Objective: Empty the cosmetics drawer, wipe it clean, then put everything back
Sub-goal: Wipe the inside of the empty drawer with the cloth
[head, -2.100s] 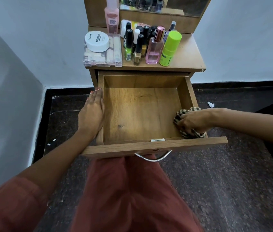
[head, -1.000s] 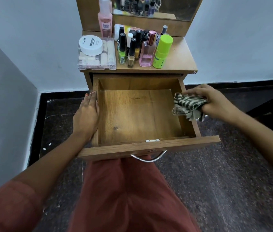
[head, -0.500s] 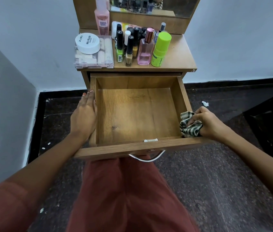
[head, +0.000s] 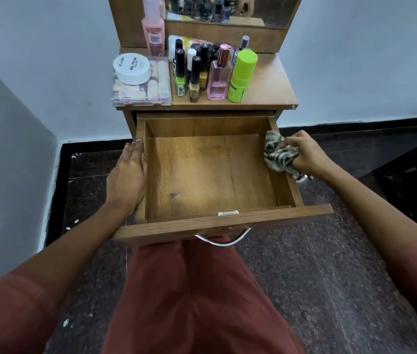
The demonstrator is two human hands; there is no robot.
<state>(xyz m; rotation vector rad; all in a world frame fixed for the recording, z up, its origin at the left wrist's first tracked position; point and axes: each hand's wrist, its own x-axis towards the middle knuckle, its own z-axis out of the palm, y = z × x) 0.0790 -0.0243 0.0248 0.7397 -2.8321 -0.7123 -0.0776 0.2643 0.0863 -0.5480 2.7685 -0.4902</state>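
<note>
The wooden drawer point(head: 210, 175) is pulled out in front of me with nothing inside it. My left hand point(head: 126, 178) lies flat against the outside of its left wall, fingers together. My right hand point(head: 304, 155) is closed on a bunched checked cloth point(head: 277, 155), which presses on the top edge of the right wall near the back. On the dresser top point(head: 271, 83) stand the cosmetics: a white nail polish jar point(head: 132, 69) on a clear compartment box point(head: 142, 92), several nail polish bottles point(head: 194, 72), a pink perfume bottle point(head: 219, 75), a lime green bottle point(head: 241, 76) and a tall pink bottle point(head: 153, 26).
A mirror point(head: 227, 8) rises behind the cosmetics. White walls close in at the left and behind. The floor point(head: 330, 277) is dark speckled stone. A metal handle point(head: 224, 240) hangs under the drawer front, just above my red-clothed lap point(head: 189, 302).
My right hand has slid the cloth along the drawer's right wall from the front corner toward the back. My left hand has stayed on the left wall.
</note>
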